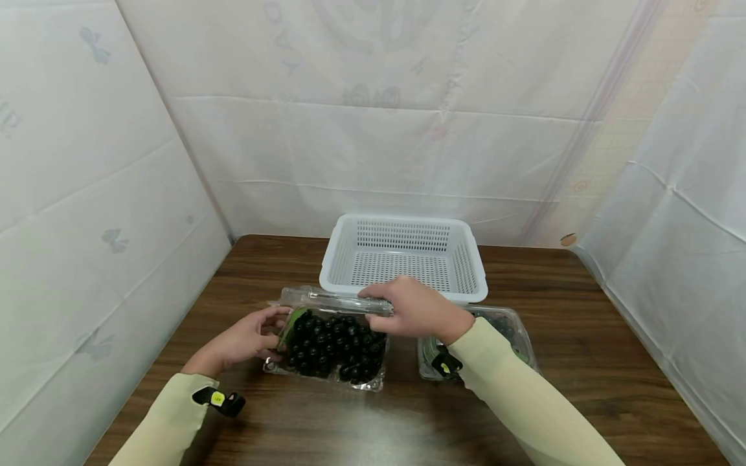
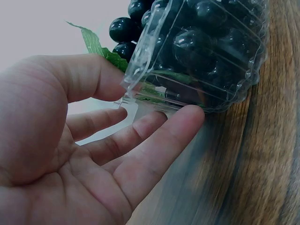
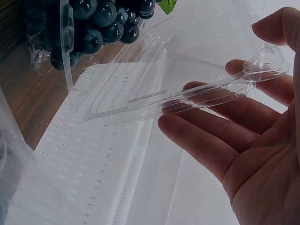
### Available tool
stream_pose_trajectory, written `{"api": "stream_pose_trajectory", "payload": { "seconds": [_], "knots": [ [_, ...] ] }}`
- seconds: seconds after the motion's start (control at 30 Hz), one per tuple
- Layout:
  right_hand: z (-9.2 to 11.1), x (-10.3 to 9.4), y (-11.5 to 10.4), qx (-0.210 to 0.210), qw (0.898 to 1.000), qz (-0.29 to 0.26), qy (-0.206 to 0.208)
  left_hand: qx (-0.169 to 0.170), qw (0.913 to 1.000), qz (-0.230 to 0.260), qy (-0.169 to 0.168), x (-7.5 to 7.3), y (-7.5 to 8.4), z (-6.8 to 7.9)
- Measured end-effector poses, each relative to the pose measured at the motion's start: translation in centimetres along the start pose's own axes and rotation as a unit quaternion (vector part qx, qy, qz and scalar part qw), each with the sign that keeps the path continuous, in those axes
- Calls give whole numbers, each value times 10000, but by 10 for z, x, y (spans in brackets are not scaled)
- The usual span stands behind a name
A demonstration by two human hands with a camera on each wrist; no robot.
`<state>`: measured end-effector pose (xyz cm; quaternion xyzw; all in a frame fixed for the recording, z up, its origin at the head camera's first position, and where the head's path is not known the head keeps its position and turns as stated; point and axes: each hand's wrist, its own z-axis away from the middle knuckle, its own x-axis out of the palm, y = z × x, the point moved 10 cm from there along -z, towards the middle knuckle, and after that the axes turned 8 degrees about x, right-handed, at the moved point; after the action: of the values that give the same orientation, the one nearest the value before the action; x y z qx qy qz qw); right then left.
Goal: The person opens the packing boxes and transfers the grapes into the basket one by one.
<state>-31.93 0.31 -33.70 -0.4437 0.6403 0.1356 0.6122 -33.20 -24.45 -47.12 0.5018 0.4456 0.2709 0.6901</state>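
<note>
Pale yellow-green sleeves (image 1: pixel 163 424) come in over the brown wood-grain counter (image 1: pixel 583 362), on the near side of the white perforated plastic basket (image 1: pixel 329 255), each with a black wrist strap (image 1: pixel 217 399) bearing a small yellow label.

In front of the basket, toward its left corner, a clear plastic clamshell (image 1: pixel 368 386) sits on the counter with dark, glossy grapes (image 1: pixel 335 343) heaped inside it. A green leaf (image 1: pixel 293 323) pokes out at the clamshell's left end, the end farther from the basket's middle. There the left hand (image 1: pixel 247 340) is partly closed, its thumb at the corner of the rim and its gently bent fingers against the outside wall, holding that end lightly.

Nearer the basket, the clamshell's transparent lid (image 1: pixel 326 299) is lifted, one edge toward the basket's front rim. The right hand (image 1: pixel 416 307) is spread wide at that edge, long fingers nearly straight against the plastic, thumb well apart from them.

Off the basket's front right corner lies a second clear clamshell (image 1: pixel 520 323), partly hidden under the right sleeve; dark and green contents show through.

Behind the basket hangs a white, creased sheet (image 1: pixel 379 142) with faint printed marks.
</note>
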Motion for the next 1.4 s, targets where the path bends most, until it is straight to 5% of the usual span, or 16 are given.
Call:
{"api": "stream_pose_trajectory", "payload": {
  "seconds": [0.4, 1.1, 1.4],
  "knots": [
    [-5, -8, 2, 126, 9975, -689, 73, 38, 9994, -291, -161, -10, 2, 0],
    [-10, -5, 24, 906, 9709, -2201, 262, -249, 9914, -1235, -342, -37, 4, -7],
    [-10, 10, 31, 1482, 9299, -3362, 195, -389, 9792, -1943, -428, -49, 8, -14]
  ]
}}
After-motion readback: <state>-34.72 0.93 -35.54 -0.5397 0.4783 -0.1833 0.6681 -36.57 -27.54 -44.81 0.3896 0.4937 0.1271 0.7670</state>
